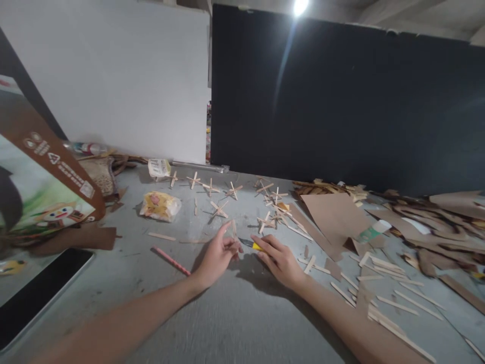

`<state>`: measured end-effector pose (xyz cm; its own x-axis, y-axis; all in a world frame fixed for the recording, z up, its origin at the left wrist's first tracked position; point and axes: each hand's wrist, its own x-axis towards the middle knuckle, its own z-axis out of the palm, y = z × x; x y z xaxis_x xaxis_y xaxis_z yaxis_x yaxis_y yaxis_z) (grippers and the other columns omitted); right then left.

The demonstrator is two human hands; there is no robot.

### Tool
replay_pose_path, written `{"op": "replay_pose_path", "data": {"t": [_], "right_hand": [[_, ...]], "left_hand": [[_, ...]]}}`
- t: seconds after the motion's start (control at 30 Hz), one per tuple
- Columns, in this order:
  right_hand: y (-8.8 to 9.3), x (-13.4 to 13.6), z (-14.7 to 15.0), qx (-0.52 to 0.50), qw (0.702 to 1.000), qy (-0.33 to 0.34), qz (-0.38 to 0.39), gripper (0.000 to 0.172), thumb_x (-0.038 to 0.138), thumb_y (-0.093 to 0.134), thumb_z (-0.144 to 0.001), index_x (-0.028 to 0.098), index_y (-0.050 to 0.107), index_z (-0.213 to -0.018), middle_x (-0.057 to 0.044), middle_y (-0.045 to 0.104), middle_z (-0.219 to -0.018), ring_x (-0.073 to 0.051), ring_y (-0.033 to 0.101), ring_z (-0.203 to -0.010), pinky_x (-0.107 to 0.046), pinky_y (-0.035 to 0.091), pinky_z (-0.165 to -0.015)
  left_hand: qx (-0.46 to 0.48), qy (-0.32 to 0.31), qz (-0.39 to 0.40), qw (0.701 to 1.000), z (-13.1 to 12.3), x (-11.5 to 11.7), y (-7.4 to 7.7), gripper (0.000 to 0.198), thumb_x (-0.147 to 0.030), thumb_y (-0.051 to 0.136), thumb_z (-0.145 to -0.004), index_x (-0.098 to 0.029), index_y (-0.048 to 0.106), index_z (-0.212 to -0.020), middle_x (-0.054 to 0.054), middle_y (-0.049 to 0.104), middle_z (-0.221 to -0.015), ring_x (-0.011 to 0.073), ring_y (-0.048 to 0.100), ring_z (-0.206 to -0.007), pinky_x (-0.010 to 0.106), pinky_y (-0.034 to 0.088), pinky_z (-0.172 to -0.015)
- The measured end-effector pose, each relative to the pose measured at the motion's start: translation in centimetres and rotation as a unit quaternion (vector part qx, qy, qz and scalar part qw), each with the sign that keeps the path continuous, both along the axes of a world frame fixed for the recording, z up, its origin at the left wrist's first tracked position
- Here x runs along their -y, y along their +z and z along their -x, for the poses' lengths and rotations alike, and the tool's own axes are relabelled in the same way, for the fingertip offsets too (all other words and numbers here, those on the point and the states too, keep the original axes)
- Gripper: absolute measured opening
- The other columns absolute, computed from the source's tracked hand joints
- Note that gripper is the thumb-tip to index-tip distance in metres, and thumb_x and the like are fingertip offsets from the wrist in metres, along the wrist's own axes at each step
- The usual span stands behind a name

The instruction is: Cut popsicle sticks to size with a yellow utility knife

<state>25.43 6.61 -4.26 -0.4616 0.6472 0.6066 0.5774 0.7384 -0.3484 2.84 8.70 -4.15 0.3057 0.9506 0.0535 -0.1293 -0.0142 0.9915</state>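
Stick (pixel 234 229) is pinched in left hand (pixel 217 253), yellow cutter (pixel 256 246) clasped in right hand (pixel 280 259).

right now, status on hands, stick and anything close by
Left hand: pinching thin wooden stick. Right hand: gripping yellow-handled knife, blade toward left hand. Close by: pink stick at left, crossed sticks beyond.

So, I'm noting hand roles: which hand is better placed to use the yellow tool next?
Likely the right hand: it holds the yellow tool, dark end toward the left hand, which holds a wooden stick.
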Motion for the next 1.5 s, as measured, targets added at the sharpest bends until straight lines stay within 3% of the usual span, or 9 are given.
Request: {"op": "replay_pose_path", "data": {"t": [0.13, 0.37, 0.8, 1.13, 1.5], "right_hand": [[0.7, -0.2, -0.2, -0.004, 1.0, 0.006, 0.028, 0.039, 0.027, 0.046, -0.108, 0.023, 0.059, -0.145, -0.012, 0.07, -0.108, -0.02, 0.072, -0.095, -0.03, 0.061, -0.081], [0.7, -0.8, -0.3, -0.062, 0.998, 0.005, 0.022, 0.032, 0.026, 0.05, -0.106, 0.025, 0.067, -0.134, -0.013, 0.072, -0.102, -0.023, 0.072, -0.09, -0.037, 0.062, -0.078], [0.3, -1.0, -0.2, -0.05, 0.997, 0.012, 0.054, 0.033, 0.03, 0.05, -0.107, 0.023, 0.07, -0.133, -0.014, 0.071, -0.1, -0.023, 0.07, -0.085, -0.036, 0.061, -0.07], [0.6, -0.9, -0.4, -0.041, 0.997, 0.008, 0.072, 0.035, 0.033, 0.049, -0.108, 0.024, 0.071, -0.134, -0.012, 0.07, -0.101, -0.021, 0.069, -0.088, -0.032, 0.059, -0.075], [0.5, -1.0, -0.4, -0.036, 0.997, 0.014, 0.069, 0.035, 0.033, 0.048, -0.108, 0.028, 0.07, -0.136, -0.012, 0.07, -0.102, -0.022, 0.069, -0.088, -0.033, 0.059, -0.076]], "left_hand": [[-0.009, 0.011, 0.008, 1.0, -0.1, 0.0, 0.1, 0.038, -0.044, 0.066, -0.088, -0.02, 0.058, -0.116, -0.002, 0.067, -0.076, 0.0149, 0.062, -0.063, 0.027, 0.047, -0.062], [-0.042, 0.008, 0.006, 0.999, -0.1, 0.1, 0.4, 0.039, -0.056, 0.065, -0.088, -0.02, 0.059, -0.098, -0.001, 0.066, -0.07, 0.0144, 0.061, -0.058, 0.027, 0.044, -0.058], [-0.057, -0.011, -0.016, 0.998, -0.1, 0.5, 0.9, 0.038, -0.056, 0.062, -0.091, -0.02, 0.06, -0.1, 0.0, 0.064, -0.07, 0.0145, 0.059, -0.058, 0.026, 0.043, -0.056], [-0.058, 0.0, -0.003, 0.998, -0.1, 0.3, 0.5, 0.046, -0.062, 0.062, -0.087, -0.019, 0.061, -0.105, -0.001, 0.062, -0.069, 0.0149, 0.059, -0.059, 0.027, 0.042, -0.057], [-0.058, -0.001, -0.029, 0.998, 0.0, 0.3, 0.6, 0.043, -0.062, 0.057, -0.093, -0.02, 0.06, -0.088, 0.0, 0.062, -0.067, 0.0147, 0.057, -0.059, 0.027, 0.043, -0.06]]}}
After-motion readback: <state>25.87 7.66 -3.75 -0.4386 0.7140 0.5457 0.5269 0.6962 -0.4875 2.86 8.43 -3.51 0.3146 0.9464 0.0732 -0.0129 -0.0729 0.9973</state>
